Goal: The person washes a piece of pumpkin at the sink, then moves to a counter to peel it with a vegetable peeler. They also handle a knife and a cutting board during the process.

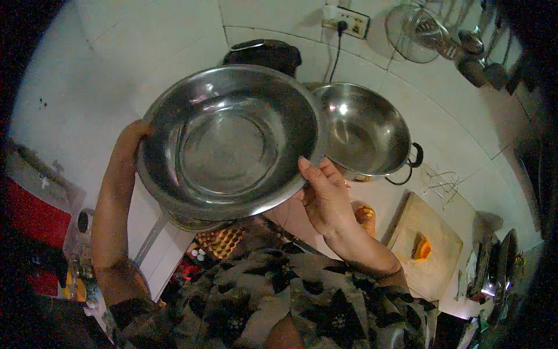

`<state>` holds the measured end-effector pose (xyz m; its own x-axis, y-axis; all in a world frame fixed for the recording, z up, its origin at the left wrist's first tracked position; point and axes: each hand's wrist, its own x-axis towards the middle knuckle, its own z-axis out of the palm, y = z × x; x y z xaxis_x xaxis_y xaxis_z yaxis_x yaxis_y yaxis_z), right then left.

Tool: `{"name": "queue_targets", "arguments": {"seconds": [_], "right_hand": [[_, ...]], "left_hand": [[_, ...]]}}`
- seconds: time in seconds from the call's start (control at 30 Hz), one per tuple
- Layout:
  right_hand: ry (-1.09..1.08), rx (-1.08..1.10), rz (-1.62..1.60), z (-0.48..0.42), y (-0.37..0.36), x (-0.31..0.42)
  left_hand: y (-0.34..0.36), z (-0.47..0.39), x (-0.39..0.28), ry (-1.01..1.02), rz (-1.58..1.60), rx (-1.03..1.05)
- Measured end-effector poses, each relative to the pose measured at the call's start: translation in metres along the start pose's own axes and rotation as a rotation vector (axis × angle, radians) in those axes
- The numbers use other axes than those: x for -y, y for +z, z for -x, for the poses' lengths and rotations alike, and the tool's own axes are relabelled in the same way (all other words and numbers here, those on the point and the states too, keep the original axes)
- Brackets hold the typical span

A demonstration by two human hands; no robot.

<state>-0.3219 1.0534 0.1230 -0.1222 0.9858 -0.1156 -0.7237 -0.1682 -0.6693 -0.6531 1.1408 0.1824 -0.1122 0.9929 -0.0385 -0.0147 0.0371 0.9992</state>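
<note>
A wide stainless steel basin (pixel 226 152) is held up in front of me, tilted so that its bare inside faces the camera. My left hand (pixel 137 128) grips its left rim, the fingers mostly hidden behind the metal. At the lower right, my right hand (pixel 324 187) pinches the rim with the thumb on the inner side. Behind the basin's right edge stands a large steel wok (pixel 366 131) with a black side handle, partly covered by the basin. Below the basin's lower left edge, another rounded metal rim (pixel 192 224) shows.
A wooden cutting board (pixel 436 244) at right bears an orange piece of food (pixel 422 249). A wire rack (pixel 440 181) lies beyond it. Knives stand in a holder (pixel 484 266) at far right. Utensils (pixel 471 43) hang on the wall by a socket (pixel 345 22). An egg tray (pixel 221 242) sits low.
</note>
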Motion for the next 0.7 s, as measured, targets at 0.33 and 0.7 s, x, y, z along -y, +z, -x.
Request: {"name": "queue_targets", "arguments": {"seconds": [0.33,0.7], "right_hand": [[-0.109,-0.05,-0.134,0.012,-0.07,0.029],[-0.01,-0.05,-0.202,0.011,-0.096,0.042]], "left_hand": [[0.085,-0.03,-0.007,0.029,-0.107,0.127],[0.117,-0.045,-0.027,-0.069,-0.301,0.039]]}}
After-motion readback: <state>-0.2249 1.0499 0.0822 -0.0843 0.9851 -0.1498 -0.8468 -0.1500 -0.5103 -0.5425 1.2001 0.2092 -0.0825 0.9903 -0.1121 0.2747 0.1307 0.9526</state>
